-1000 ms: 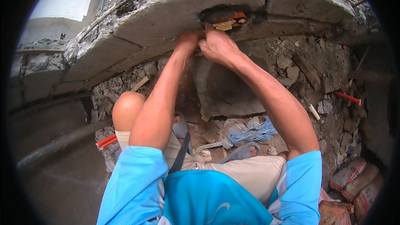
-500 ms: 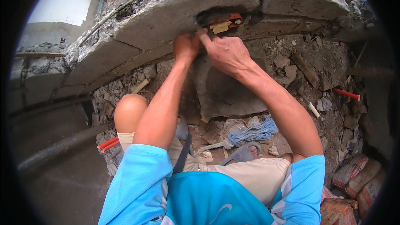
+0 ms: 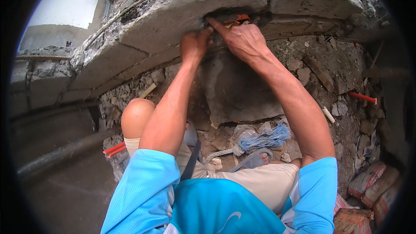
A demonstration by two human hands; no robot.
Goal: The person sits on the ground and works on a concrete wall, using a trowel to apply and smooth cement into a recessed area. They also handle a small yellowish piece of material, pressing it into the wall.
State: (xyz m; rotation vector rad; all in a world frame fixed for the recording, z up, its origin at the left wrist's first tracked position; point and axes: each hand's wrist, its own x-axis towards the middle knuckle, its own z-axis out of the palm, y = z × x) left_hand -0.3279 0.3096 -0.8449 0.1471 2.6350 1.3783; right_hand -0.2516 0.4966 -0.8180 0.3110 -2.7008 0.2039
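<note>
My right hand reaches up to a dark hole in the concrete block wall. Its index finger is stretched out, the tip against the hole's left edge; the other fingers are bent and partly hidden. Inside the hole sits an orange box, with a yellowish scrap at its front, both partly covered by my right hand. Just below and left of the opening, my left hand is closed, thumb and fingers together near the wall face. What it pinches, if anything, cannot be made out.
Under my hands a grey, dark-stained sheet lies on rubble. A frayed blue rope is by my sandalled feet. Orange pipes lie left, another orange pipe right. Sacks are stacked at lower right. Rebar runs along the wall top.
My right hand has moved up and its index finger now reaches the hole's edge, covering more of the orange box and the yellowish scrap. My left hand has stayed nearly in place.
</note>
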